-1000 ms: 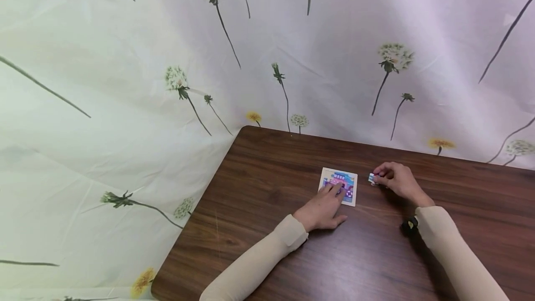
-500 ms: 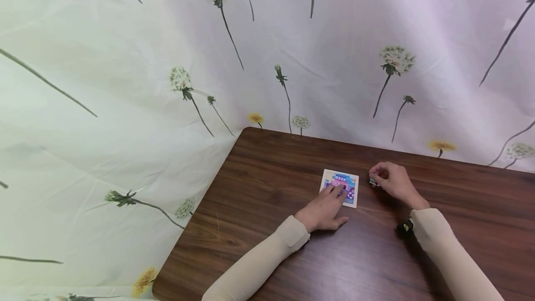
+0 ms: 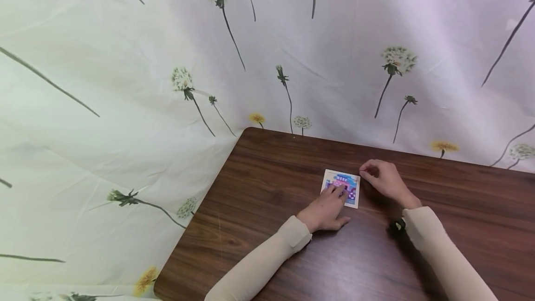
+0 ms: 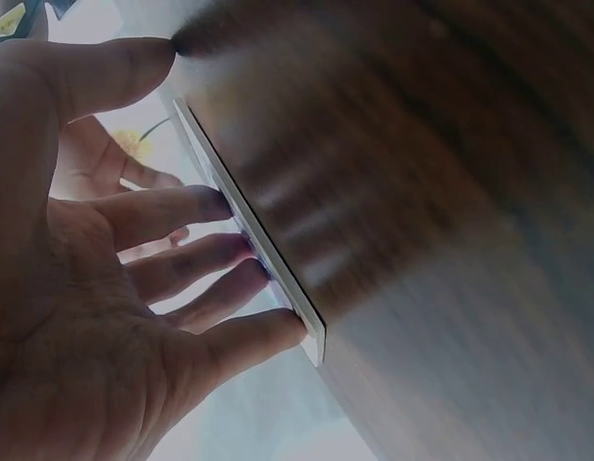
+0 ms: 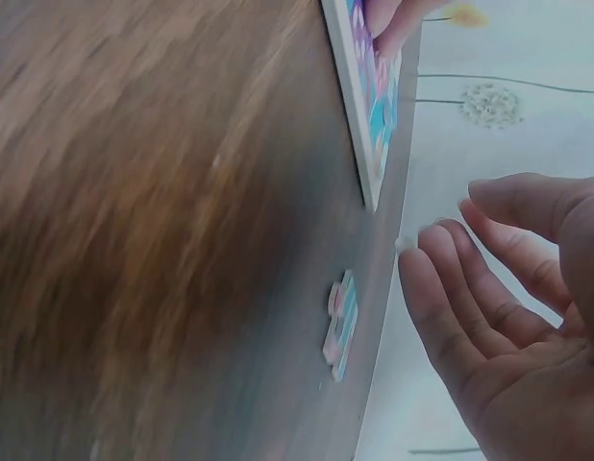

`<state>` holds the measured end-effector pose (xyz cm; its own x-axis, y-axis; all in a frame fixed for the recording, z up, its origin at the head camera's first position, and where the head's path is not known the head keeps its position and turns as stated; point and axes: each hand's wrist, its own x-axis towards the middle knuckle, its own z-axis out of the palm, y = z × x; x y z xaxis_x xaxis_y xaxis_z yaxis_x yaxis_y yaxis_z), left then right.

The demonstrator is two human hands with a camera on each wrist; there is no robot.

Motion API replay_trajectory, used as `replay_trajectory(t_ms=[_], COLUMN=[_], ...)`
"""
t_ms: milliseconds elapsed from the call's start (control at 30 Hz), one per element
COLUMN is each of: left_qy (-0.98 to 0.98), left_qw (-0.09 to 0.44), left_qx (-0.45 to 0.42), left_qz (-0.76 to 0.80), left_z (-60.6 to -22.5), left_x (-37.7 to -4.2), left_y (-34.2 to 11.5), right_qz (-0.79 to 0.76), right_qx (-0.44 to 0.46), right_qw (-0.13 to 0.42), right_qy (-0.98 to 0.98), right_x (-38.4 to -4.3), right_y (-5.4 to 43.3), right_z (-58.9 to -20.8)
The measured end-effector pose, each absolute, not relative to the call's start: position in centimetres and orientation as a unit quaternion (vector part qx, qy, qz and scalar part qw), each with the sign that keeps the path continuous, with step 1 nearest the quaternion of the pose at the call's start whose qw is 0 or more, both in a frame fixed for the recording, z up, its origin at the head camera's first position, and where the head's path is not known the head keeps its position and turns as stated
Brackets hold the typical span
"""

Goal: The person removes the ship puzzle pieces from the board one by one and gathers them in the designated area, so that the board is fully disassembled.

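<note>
A square jigsaw board (image 3: 353, 202) with a white border and a pink, purple and blue picture lies flat on the table. My left hand (image 3: 326, 207) rests its fingertips on the picture, thumb apart on the tabletop; in the left wrist view those fingers (image 4: 215, 351) are extended onto the board's edge. My right hand (image 3: 388, 181) is at the board's far right corner, fingers bent loosely and thumb near them. Nothing shows between its fingers in the right wrist view. There, a few small jigsaw pieces (image 5: 341, 327) lie stacked beside the board; the hand hides them in the head view.
The dark wood-grain table (image 3: 259, 175) has a rounded far left corner. A pale curtain (image 3: 334, 59) printed with dandelions hangs right behind its far edge and along the left. A small black object (image 3: 399, 225) is at the right sleeve cuff.
My right hand has moved left from the small jigsaw pieces to the board's corner, leaving them on the table. My left hand has stayed on the board. The head view has shifted slightly.
</note>
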<state>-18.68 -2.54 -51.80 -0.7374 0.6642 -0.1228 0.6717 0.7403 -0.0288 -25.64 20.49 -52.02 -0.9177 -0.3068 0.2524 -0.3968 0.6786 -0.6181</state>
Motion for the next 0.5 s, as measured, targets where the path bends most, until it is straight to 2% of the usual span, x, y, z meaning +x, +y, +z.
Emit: replay_trajectory(t_ms=[500], left_qy=[0.929], left_qw=[0.038], left_qx=[0.366], left_qz=[-0.047], left_z=[-51.8], left_x=[-18.6], left_y=[-2.6], right_qz=[0.376], right_qx=[0.19], right_qw=[0.017], right_qy=[-0.907], right_x=[-26.3], right_y=[18.2], right_z=[-52.2])
